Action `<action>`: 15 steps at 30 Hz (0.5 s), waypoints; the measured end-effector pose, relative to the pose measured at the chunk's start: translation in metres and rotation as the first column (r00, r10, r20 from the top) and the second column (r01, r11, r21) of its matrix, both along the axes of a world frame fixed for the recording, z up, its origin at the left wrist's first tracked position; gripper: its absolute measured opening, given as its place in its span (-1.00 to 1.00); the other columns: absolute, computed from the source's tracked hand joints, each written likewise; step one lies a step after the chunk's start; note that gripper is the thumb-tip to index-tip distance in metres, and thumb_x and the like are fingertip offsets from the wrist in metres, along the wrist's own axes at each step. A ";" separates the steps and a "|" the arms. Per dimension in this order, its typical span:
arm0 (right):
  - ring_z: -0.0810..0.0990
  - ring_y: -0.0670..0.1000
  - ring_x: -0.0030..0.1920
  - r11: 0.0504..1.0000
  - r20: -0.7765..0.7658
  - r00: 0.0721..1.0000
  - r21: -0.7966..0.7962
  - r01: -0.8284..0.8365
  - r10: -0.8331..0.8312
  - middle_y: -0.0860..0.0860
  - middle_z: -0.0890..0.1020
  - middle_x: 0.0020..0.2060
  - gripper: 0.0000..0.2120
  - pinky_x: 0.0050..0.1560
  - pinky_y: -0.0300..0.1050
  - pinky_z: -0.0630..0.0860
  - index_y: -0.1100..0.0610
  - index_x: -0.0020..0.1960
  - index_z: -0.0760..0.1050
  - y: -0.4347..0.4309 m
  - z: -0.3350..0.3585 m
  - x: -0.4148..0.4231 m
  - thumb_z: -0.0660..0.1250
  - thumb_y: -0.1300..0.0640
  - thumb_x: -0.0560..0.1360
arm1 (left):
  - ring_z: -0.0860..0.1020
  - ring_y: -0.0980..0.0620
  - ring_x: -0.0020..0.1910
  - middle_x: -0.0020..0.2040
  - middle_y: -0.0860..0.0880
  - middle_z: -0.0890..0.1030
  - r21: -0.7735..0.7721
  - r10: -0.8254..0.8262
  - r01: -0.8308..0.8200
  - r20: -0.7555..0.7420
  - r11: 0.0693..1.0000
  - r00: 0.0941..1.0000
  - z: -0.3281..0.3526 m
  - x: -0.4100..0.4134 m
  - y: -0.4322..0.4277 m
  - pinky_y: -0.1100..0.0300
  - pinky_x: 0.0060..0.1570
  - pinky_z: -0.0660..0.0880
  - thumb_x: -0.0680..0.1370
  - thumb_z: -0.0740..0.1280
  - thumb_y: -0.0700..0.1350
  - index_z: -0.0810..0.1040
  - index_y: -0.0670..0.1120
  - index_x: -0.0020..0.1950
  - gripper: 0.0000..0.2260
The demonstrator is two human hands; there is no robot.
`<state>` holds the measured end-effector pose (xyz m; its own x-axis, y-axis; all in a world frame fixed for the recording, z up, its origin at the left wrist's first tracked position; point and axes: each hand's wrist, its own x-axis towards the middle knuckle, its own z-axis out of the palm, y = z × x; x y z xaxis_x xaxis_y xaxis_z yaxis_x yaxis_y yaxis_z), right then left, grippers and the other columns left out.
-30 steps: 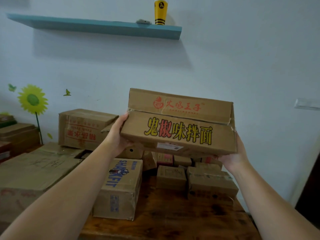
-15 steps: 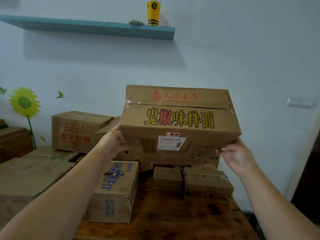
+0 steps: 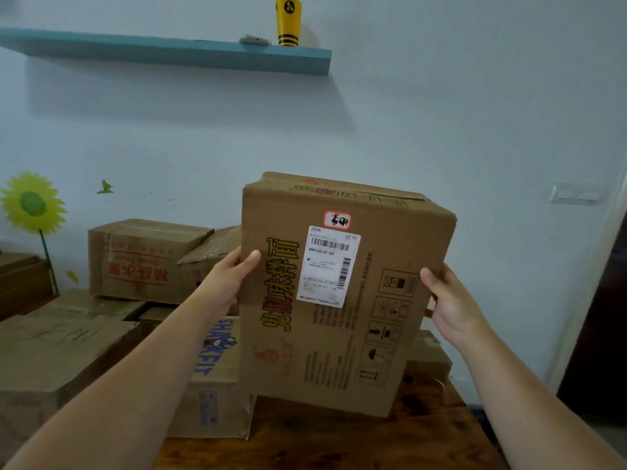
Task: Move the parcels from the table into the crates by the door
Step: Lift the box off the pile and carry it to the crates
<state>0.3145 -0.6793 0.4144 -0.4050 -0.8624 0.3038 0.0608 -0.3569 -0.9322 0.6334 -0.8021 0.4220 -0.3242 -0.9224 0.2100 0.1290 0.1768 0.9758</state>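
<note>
The parcel [image 3: 339, 300], held on end over the table [image 3: 339, 446], is gripped at its side edges by the left hand [image 3: 230, 279] and right hand [image 3: 448, 300], thumbs hooked in front; shifting one palm beneath it would likely steady the carry to the crates.

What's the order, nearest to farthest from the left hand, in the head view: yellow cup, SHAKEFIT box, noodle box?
1. Noodle box: in the left hand.
2. SHAKEFIT box: below, on table.
3. Yellow cup: high on shelf.

Bare forearms [image 3: 135, 368]; left hand [image 3: 232, 279], right hand [image 3: 453, 308]
</note>
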 end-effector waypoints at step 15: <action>0.59 0.11 0.14 1.000 0.080 0.997 0.021 0.003 -0.005 0.09 0.60 0.14 -0.47 0.13 0.15 0.51 0.02 0.22 0.37 0.003 -0.009 -0.010 0.43 0.18 0.29 | 0.57 0.02 0.13 0.10 0.10 0.65 0.099 -0.072 0.071 0.012 0.993 0.997 -0.020 -0.016 0.001 0.02 -0.06 0.53 0.33 0.32 0.29 0.42 0.17 0.32 -0.42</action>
<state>0.3041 -0.6765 0.4053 -0.4308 -0.8665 0.2521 0.1346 -0.3379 -0.9315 0.6179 -0.8015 0.4017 -0.3927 -0.9126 0.1139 0.1222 0.0710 0.9900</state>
